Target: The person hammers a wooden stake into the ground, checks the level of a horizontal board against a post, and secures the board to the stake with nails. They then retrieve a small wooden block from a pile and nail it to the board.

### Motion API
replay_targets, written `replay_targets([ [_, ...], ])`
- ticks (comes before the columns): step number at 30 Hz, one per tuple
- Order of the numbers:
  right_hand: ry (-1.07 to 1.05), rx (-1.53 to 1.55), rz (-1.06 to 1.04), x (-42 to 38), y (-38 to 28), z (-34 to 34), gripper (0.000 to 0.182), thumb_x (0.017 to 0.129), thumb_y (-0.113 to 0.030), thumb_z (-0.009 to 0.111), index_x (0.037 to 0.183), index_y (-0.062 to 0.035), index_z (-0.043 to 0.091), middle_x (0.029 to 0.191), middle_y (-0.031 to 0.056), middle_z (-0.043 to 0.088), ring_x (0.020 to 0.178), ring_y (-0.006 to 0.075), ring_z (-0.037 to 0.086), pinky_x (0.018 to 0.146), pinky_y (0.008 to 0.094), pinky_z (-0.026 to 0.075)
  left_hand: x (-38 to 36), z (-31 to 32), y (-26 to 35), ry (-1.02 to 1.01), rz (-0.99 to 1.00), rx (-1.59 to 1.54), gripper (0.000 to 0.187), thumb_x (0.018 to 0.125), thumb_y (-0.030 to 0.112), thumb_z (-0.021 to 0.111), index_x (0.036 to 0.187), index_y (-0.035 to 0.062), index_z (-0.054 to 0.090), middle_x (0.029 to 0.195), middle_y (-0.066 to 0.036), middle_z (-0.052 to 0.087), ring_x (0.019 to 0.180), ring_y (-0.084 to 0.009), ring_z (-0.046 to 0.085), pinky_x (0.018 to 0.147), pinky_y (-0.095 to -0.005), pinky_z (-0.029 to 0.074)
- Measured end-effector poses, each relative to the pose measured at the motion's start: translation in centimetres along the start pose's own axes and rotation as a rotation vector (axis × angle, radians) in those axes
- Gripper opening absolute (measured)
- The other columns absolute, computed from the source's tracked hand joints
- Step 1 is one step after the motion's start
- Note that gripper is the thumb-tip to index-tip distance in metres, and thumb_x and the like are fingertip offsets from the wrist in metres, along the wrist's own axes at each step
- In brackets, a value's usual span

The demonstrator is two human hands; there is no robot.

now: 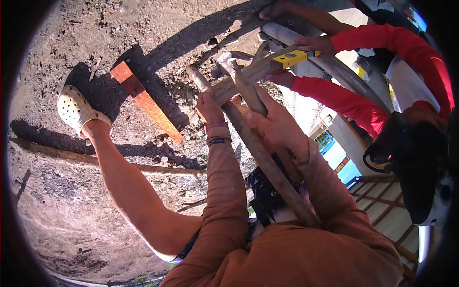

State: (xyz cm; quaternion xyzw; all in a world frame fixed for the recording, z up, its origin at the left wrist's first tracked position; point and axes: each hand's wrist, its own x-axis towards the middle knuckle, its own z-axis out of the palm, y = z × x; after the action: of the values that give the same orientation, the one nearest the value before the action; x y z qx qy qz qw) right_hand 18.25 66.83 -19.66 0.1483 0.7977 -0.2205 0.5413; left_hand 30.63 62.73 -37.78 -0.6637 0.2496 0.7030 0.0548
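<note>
My left hand [210, 109], with a band at the wrist, is closed round a long wooden pole [267, 165] near its upper end. A second timber [227, 90] crosses there. To its right, my right hand [279, 125] is wrapped round the handle of a hammer [246, 88]. The metal hammer head points up and away, over the crossing timber. A yellow level [289, 58] lies along the far part of that timber, between the hands of a co-worker in red sleeves [334, 98].
An orange-red wooden piece [150, 107] lies on the rough ground, left of my hands. My foot in a pale clog [76, 107] is further left, near a long thin pole [62, 152]. Another person's bare arm [311, 16] reaches in at the top. A grey pipe [354, 79] slants behind the red sleeves.
</note>
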Motion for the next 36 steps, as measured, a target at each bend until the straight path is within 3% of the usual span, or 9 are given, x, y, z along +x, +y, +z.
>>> replay_targets([
  [8, -0.016, -0.018, 0.005, 0.1, -0.3, 0.1, 0.067, 0.082, -0.025, 0.056, 0.135, 0.001, 0.025, 0.109, 0.0288, 0.054, 0.101, 0.0371, 0.056, 0.086, 0.0365, 0.043, 0.8, -0.9, -1.1, -0.004, 0.01, 0.053, 0.017, 0.08, 0.016, 0.048, 0.07, 0.0037, 0.054, 0.065, 0.001, 0.047, 0.061, -0.0087, 0.042, 0.057, -0.0244, 0.038],
  [10, -0.044, -0.028, 0.041, 0.0, -0.6, 0.1, 0.063, 0.083, -0.019, 0.057, 0.136, -0.0027, 0.027, 0.106, 0.0196, 0.057, 0.091, 0.0228, 0.058, 0.082, 0.0303, 0.044, 0.2, -0.3, -0.1, -0.03, -0.002, -0.016, 0.016, 0.08, 0.016, 0.048, 0.072, 0.0038, 0.055, 0.067, 0.001, 0.048, 0.062, -0.009, 0.043, 0.059, -0.0247, 0.039],
  [14, -0.057, 0.003, 0.04, -0.1, -1.2, 0.6, 0.064, 0.083, -0.02, 0.057, 0.136, -0.0037, 0.025, 0.112, 0.0238, 0.055, 0.102, 0.0271, 0.056, 0.087, 0.0327, 0.042, -0.1, 0.2, 0.2, -0.037, 0.027, -0.046, 0.016, 0.081, 0.016, 0.048, 0.078, 0.0036, 0.056, 0.073, 0.0, 0.05, 0.067, -0.0102, 0.046, 0.061, -0.0252, 0.042],
  [22, -0.092, -0.012, 0.047, -0.2, -1.9, 1.1, 0.063, 0.083, -0.019, 0.057, 0.136, -0.0037, 0.026, 0.11, 0.0215, 0.055, 0.1, 0.0248, 0.056, 0.086, 0.0316, 0.042, 1.4, -0.1, -1.0, 0.019, -0.045, -0.054, 0.021, 0.08, 0.018, 0.046, 0.079, 0.0021, 0.06, 0.075, -0.003, 0.055, 0.068, -0.0116, 0.05, 0.063, -0.0263, 0.044],
  [24, -0.085, -0.012, 0.067, -0.3, -2.4, 1.1, 0.065, 0.082, -0.025, 0.054, 0.136, -0.0031, 0.025, 0.1, 0.0281, 0.058, 0.092, 0.0394, 0.058, 0.08, 0.0395, 0.045, 2.1, -0.2, -2.0, 0.086, -0.078, -0.089, 0.026, 0.081, 0.021, 0.045, 0.084, 0.0014, 0.062, 0.078, -0.005, 0.057, 0.068, -0.0131, 0.052, 0.064, -0.027, 0.045],
  [28, -0.048, -0.04, -0.016, -0.1, -2.0, 1.5, 0.065, 0.081, -0.025, 0.054, 0.135, -0.0037, 0.026, 0.099, 0.0279, 0.058, 0.091, 0.0393, 0.058, 0.079, 0.0395, 0.045, 2.6, -0.2, -2.1, 0.103, -0.067, -0.113, 0.031, 0.082, 0.023, 0.044, 0.088, 0.0004, 0.063, 0.081, -0.007, 0.06, 0.07, -0.0148, 0.054, 0.064, -0.028, 0.046],
  [30, -0.085, -0.045, 0.054, -0.2, -2.4, 1.6, 0.063, 0.083, -0.019, 0.057, 0.135, -0.0002, 0.026, 0.114, 0.0217, 0.053, 0.102, 0.0243, 0.055, 0.088, 0.0299, 0.041, 2.5, -0.2, -1.6, 0.046, -0.129, -0.142, 0.032, 0.083, 0.025, 0.044, 0.089, -0.0003, 0.063, 0.083, -0.008, 0.061, 0.071, -0.0164, 0.057, 0.064, -0.0296, 0.047],
  [34, -0.092, -0.028, 0.049, -0.1, -3.4, 1.6, 0.063, 0.083, -0.019, 0.057, 0.135, 0.0, 0.026, 0.114, 0.0218, 0.053, 0.103, 0.0245, 0.055, 0.088, 0.0305, 0.041, 2.6, -0.6, -1.2, 0.05, -0.144, -0.08, 0.034, 0.084, 0.026, 0.043, 0.091, -0.0012, 0.062, 0.085, -0.01, 0.062, 0.072, -0.0182, 0.059, 0.065, -0.0305, 0.049],
  [36, -0.197, -0.01, 0.277, -0.2, -4.9, 0.9, 0.063, 0.083, -0.018, 0.057, 0.135, 0.0002, 0.026, 0.116, 0.0225, 0.053, 0.107, 0.0249, 0.053, 0.09, 0.0311, 0.04, 1.7, 0.1, -0.1, 0.069, -0.151, -0.062, 0.037, 0.085, 0.028, 0.042, 0.092, -0.0021, 0.062, 0.085, -0.01, 0.063, 0.072, -0.0198, 0.061, 0.065, -0.0303, 0.05],
])
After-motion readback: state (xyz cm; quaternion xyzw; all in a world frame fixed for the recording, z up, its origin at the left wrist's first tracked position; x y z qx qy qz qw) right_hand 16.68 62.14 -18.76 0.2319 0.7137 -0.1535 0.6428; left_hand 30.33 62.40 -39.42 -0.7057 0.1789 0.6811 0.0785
